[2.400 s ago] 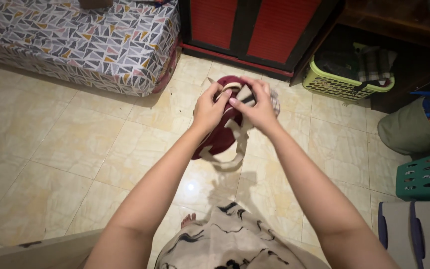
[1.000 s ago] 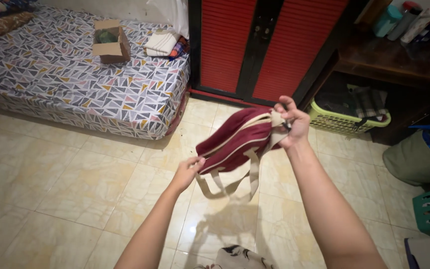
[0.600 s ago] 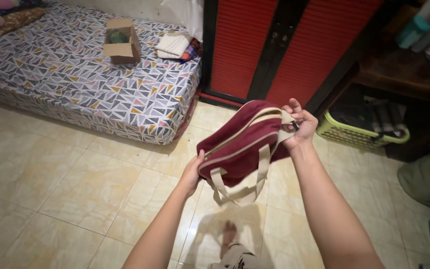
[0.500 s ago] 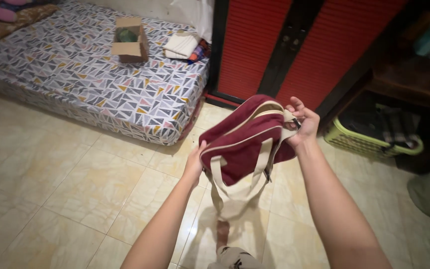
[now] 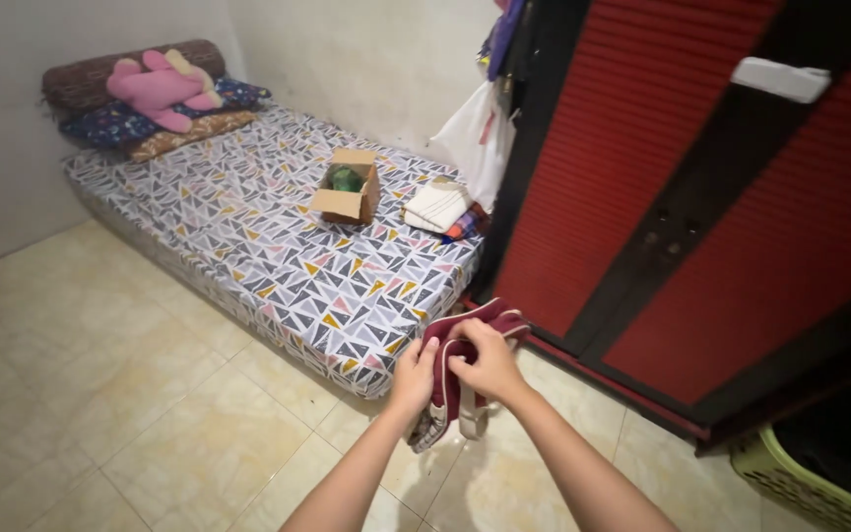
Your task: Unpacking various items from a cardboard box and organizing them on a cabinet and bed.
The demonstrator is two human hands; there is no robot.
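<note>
At the far left a pink plush toy (image 5: 162, 87) lies on the pillows at the head of the low mattress with the triangle-patterned sheet (image 5: 248, 212). An open brown cardboard box (image 5: 346, 187) and a folded stack of pale cloth (image 5: 435, 205) sit on the mattress nearer the red slatted wardrobe with black frame (image 5: 701, 197). Half a second ago only the foot of the mattress showed; now the view has lifted and takes in its whole length up to the wall.

The maroon fabric bag with beige straps (image 5: 465, 365) has changed most. A moment ago it was stretched out wide between the two hands, one at each end, its strap loops hanging free. Now it is gathered into a tight bundle in front of the mattress corner, above the pale tiled floor (image 5: 100, 394), with only a short strap end dangling below. The left hand (image 5: 416, 372) is closed on the bundle's left side, and the right hand (image 5: 485, 360), which held the far end up high, has come in and presses over the top, fingers curled round the cloth. I judge the bag has been folded or rolled small and is being held compact. A light green plastic basket (image 5: 810, 483) shows at the lower right.
</note>
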